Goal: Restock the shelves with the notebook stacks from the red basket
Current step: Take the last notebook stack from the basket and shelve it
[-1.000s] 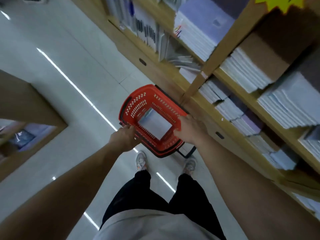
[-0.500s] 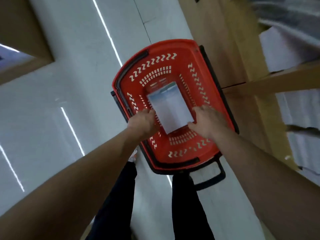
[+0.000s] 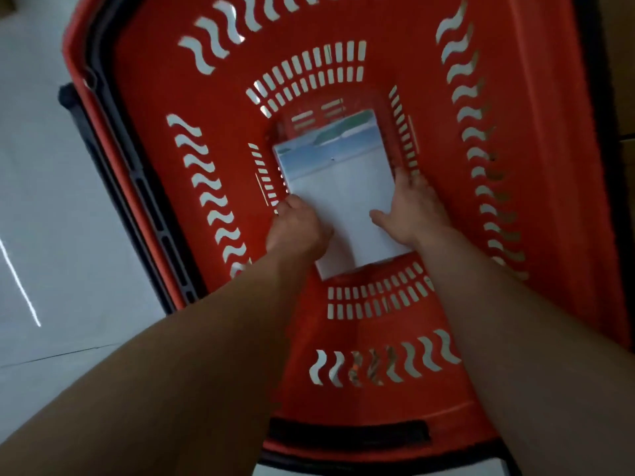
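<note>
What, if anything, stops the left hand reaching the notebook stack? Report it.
Apparently nothing: the left hand holds the left edge of the notebook stack in the open-topped red basket; nothing covers it.

View: one wide-angle camera, worn on the head.
Direction: steeply down into the red basket (image 3: pixel 515 166); both forearms (image 3: pixel 206 355) enter from the bottom edge.
Nearness: very close; the basket fills almost the whole frame, floor (image 3: pixel 51 201) only at the left.
Centre: notebook stack (image 3: pixel 343 187).

The 2 bare forearms reach forward and down, drawing together. The left grip (image 3: pixel 297 231) curls over the left edge of the stack (image 3: pixel 340 194), knuckles up. The right grip (image 3: pixel 412 209) clasps its right edge, thumb lying on top.
</note>
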`<state>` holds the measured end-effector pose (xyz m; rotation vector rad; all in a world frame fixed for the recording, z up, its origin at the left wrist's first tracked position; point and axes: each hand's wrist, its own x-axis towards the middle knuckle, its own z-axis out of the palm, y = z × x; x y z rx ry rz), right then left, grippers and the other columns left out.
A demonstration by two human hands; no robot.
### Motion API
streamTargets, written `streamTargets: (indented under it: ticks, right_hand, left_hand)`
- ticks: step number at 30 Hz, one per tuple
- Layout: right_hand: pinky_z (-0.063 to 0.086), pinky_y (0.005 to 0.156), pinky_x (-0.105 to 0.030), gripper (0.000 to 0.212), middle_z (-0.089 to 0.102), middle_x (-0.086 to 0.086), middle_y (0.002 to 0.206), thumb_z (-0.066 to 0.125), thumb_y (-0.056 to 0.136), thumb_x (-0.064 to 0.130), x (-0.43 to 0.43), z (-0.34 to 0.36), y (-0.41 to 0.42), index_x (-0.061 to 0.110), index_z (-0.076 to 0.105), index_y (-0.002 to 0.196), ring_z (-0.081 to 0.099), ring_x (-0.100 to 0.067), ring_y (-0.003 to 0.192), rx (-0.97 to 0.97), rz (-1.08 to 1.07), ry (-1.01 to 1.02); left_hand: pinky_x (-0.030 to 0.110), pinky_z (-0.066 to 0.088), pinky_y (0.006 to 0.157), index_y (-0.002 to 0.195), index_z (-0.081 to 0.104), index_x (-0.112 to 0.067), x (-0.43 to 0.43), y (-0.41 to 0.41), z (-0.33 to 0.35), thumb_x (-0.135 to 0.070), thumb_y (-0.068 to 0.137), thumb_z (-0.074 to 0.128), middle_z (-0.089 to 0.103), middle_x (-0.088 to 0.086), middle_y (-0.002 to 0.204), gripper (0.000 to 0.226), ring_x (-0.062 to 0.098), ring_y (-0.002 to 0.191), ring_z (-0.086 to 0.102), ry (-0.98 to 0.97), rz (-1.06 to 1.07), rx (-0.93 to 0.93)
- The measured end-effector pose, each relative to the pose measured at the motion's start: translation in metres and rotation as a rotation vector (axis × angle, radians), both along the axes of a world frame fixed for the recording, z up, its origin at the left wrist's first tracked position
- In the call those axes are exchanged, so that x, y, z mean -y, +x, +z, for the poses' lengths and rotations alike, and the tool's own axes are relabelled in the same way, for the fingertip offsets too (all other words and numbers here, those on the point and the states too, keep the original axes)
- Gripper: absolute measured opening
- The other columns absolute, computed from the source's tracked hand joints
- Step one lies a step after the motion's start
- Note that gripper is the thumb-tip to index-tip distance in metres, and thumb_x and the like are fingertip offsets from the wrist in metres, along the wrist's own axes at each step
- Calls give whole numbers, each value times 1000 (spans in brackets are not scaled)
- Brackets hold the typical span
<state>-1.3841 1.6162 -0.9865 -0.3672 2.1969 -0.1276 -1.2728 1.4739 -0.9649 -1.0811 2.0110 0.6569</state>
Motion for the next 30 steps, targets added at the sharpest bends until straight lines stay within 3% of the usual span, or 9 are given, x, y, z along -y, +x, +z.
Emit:
streamTargets:
  ticks: [6, 9, 12, 15, 21, 24, 30]
  right_hand:
    - [30, 118, -46, 120, 22, -21, 161, 78, 77, 58, -4, -49, 12, 17, 1, 160, 32, -38, 145, 83, -178, -127]
    - [32, 117, -48, 130, 27, -17, 160, 84, 64, 63, -9, -63, 17, 25, 4, 159, 35, -35, 144, 107, -280, -184]
    - [37, 114, -49, 135, 36, -11, 157, 85, 52, 69, -10, -69, 17, 31, 11, 157, 40, -32, 141, 107, -347, -208]
    - [39, 113, -48, 133, 37, -9, 156, 85, 49, 70, -12, -72, 17, 33, 16, 157, 42, -31, 140, 129, -396, -218]
    - [45, 109, -46, 140, 52, -1, 146, 85, 33, 75, -13, -75, 12, 25, 30, 152, 52, -23, 132, 242, -568, -258]
    - [47, 107, -46, 133, 54, 0, 142, 81, 30, 77, -13, -76, 15, 27, 40, 146, 54, -23, 129, 222, -563, -255]
    - [38, 114, -50, 145, 38, -6, 156, 75, 30, 81, -19, -76, 27, 26, 25, 154, 41, -28, 142, 199, -545, -198]
  left_hand:
    - [44, 47, 104, 144, 28, -7, -17, 8, -43, -37, 92, 70, 56, 21, 137, 73, 39, 125, 57, 11, 476, -263]
    - [41, 47, 106, 150, 25, -13, -25, 15, -51, -40, 92, 71, 56, 13, 142, 79, 33, 128, 57, 31, 610, -338]
    - [36, 45, 106, 143, 35, -13, -30, 15, -59, -49, 84, 76, 59, 7, 138, 80, 29, 126, 58, 25, 708, -339]
    - [40, 47, 106, 137, 42, -14, -35, 12, -63, -49, 76, 82, 61, 3, 131, 81, 24, 120, 60, 18, 817, -383]
    - [40, 49, 107, 133, 45, -14, -34, 11, -67, -40, 68, 92, 62, 0, 127, 84, 19, 117, 61, 64, 891, -431]
    - [41, 49, 107, 132, 43, -16, -33, 12, -67, -39, 68, 92, 59, -3, 123, 84, 20, 119, 60, 87, 894, -420]
    - [45, 48, 107, 134, 42, -14, -38, 13, -66, -39, 70, 90, 59, 2, 129, 84, 23, 121, 59, 81, 888, -415]
